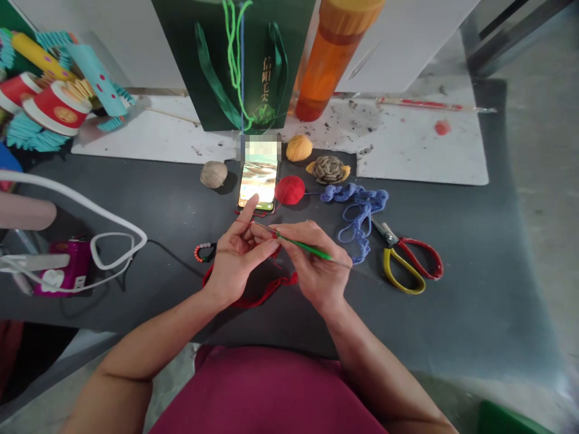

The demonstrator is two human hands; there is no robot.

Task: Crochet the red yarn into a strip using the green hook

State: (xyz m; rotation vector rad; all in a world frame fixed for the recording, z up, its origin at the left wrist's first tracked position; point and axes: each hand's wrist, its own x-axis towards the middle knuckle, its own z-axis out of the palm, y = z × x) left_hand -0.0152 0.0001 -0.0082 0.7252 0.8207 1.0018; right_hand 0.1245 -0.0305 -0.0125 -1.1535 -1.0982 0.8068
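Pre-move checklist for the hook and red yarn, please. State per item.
1. Crochet hook gripped in right hand: ok, held by its green handle.
2. Red yarn across left hand: ok, strand runs over the raised fingers.
3. Stitch on the hook tip: cannot tell, fingers hide it.
4. Strand to red yarn ball: cannot tell, too thin to follow.
5. Red crocheted strip: ok, lies on the table below the hands.
6. Scissors: ok, lie apart from the hands, to the right.
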